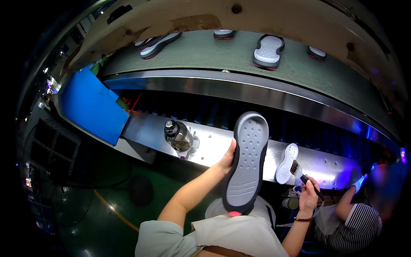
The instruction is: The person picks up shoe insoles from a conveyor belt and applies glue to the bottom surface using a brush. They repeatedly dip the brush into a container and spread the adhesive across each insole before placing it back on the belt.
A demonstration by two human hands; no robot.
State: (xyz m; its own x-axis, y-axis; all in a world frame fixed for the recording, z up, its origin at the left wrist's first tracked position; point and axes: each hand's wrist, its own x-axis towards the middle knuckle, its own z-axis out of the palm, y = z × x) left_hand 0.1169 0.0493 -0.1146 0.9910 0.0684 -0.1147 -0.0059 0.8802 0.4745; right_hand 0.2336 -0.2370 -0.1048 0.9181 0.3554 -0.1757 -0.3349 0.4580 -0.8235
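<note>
My left hand (227, 158) is closed on the edge of a shoe sole (246, 158), which stands up in front of me. Its inner face is grey with small dimples, the rim is black, and one end carries a red patch. In my right hand (308, 198) is a brush (303, 177) with a black handle and dark bristles, gripped by the handle. The bristles are beside a smaller white sole piece (287, 163) on the metal ledge (214, 141); whether they touch it I cannot tell.
Beyond the ledge, several soles (268, 51) lie on a green conveyor belt (192, 53). A clear bottle with a dark lid (180, 137) stands on the ledge at left, near a blue panel (87, 105). At right sits another person in a striped sleeve (361, 227).
</note>
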